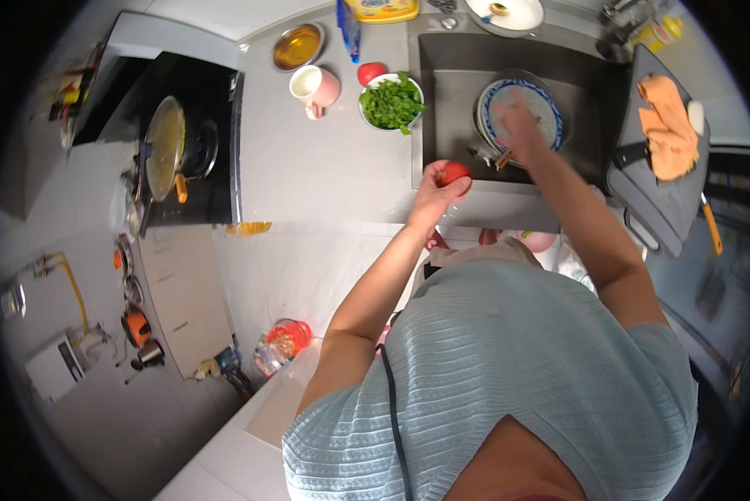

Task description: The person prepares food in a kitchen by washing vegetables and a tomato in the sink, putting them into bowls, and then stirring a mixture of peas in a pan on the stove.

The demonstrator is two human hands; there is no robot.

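Note:
My left hand [441, 191] grips a red tomato [455, 176] over the front edge of the sink [450, 94]. My right hand [520, 125] is blurred over a blue-rimmed bowl [560, 119] in the sink; whether its fingers hold anything is unclear. Utensils with a brown handle [504, 160] lie at the bowl's near side, close to my right wrist. Left of the sink stands a white bowl of chopped green leaves [392, 103]. Another tomato [371, 73] sits just behind that bowl. A pink mug [315, 87] and a metal bowl of amber liquid [298, 47] stand farther left.
A pan [166, 149] with an orange handle sits on the black hob at left. A grey cutting board [663, 206] right of the sink bears an orange cloth-like item [668, 131] and a black-handled tool [629, 156]. A white pot [513, 15] stands behind the sink.

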